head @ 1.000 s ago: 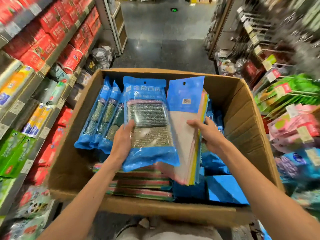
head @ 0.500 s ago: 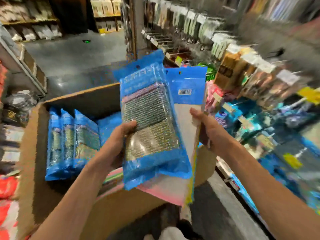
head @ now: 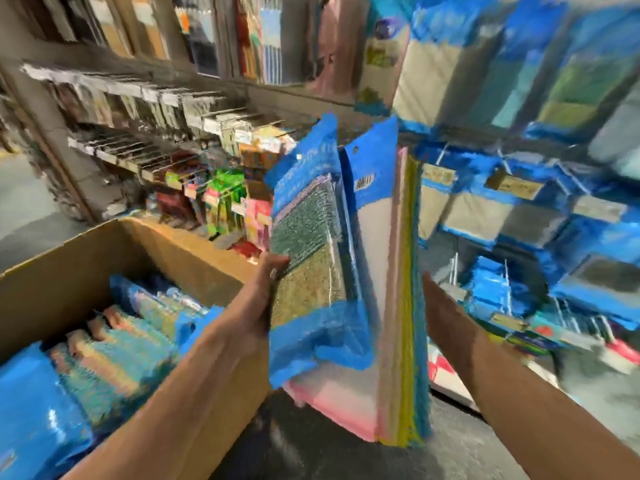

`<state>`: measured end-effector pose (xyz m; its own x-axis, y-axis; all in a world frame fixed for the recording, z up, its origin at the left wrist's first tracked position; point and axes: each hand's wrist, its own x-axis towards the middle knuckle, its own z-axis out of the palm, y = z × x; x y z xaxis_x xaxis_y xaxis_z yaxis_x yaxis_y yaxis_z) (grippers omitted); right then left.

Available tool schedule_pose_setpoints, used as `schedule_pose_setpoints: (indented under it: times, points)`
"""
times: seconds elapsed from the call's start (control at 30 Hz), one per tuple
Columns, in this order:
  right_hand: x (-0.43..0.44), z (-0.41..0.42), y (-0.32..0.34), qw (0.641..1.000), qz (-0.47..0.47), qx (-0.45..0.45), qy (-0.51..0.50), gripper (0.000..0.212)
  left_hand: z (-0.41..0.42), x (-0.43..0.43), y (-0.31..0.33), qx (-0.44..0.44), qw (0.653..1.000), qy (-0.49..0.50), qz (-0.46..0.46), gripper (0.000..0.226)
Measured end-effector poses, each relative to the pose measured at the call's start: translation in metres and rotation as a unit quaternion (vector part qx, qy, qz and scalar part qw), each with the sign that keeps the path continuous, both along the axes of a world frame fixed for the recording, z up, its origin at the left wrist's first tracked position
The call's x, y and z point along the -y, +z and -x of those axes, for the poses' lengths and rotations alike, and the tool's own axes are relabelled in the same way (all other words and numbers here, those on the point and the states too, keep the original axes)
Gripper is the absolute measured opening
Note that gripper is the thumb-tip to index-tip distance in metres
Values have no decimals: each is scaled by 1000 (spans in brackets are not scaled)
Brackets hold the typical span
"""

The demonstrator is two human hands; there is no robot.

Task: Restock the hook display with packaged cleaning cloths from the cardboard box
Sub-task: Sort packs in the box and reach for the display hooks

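At the lower left, spare packs (head: 114,344) are seen lying in a cardboard box (head: 86,258). At centre, a stack of cloth packs (head: 346,271) is held upright, pinched by the left hand (head: 258,299), thumb on its front. The right hand (head: 440,306) is laid against its right edge, and whether its hidden fingers are spread or curled cannot be told. A blurred hook display (head: 519,209) is seen at right

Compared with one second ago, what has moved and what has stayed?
The stack of cloth packs has been carried from above the cardboard box to the right, toward the hook display. Unchanged: the left hand keeps its grip on the front, the right hand supports the other side, and spare packs lie in the box.
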<state>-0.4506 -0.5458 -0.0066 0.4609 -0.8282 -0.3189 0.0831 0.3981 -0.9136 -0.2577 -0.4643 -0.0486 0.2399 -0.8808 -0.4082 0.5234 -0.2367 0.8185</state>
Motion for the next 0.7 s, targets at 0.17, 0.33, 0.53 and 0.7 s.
schedule_pose_setpoints:
  times: [0.17, 0.33, 0.53, 0.7]
  points:
    - [63, 101, -3, 998, 1, 55, -28, 64, 94, 84, 17, 34, 998, -53, 9, 39]
    - [141, 173, 13, 998, 49, 40, -15, 46, 157, 161, 26, 72, 996, -42, 43, 56]
    - [208, 272, 20, 988, 61, -12, -142, 63, 222, 227, 35, 50, 992, -110, 46, 39]
    - [240, 326, 47, 979, 78, -24, -187, 47, 255, 269, 53, 88, 984, -134, 80, 57]
